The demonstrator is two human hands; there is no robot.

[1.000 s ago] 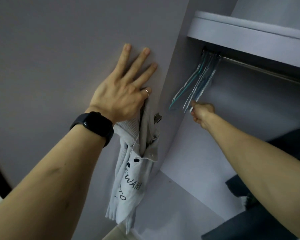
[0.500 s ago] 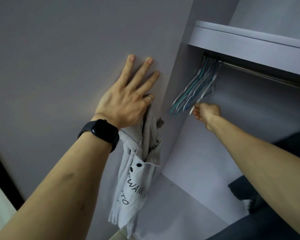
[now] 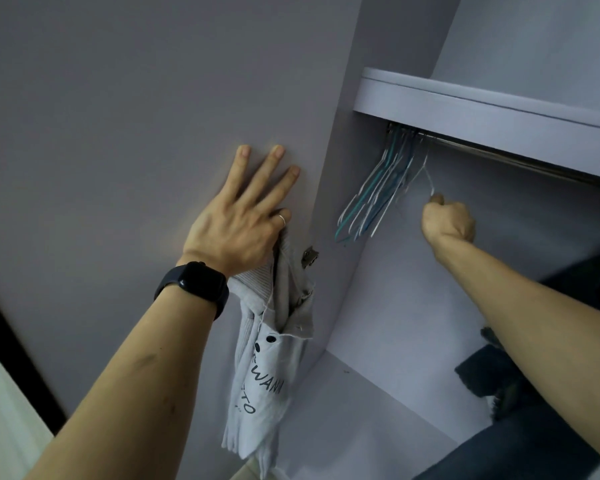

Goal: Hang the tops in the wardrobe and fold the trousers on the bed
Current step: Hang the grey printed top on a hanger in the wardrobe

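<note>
A light grey top point(image 3: 267, 368) with black lettering hangs down from under my left hand point(image 3: 236, 226). That hand lies on the wardrobe door point(image 3: 118, 133) with three fingers straight, while its ringed finger curls round the top's collar. Inside the wardrobe, my right hand point(image 3: 447, 220) is a fist that grips the lower end of a thin white hanger point(image 3: 426, 174). This hanger's hook is on the metal rod point(image 3: 499, 154), a little to the right of a bunch of several white and teal hangers point(image 3: 374, 195).
A shelf point(image 3: 482, 112) runs just above the rod. Dark clothes point(image 3: 499, 375) lie at the lower right inside the wardrobe. A metal hinge point(image 3: 309, 256) sits on the door edge beside the top.
My right hand has drawn one white hanger to the right, away from the bunch, which now hangs free. My left hand stays flat on the door with the top.
</note>
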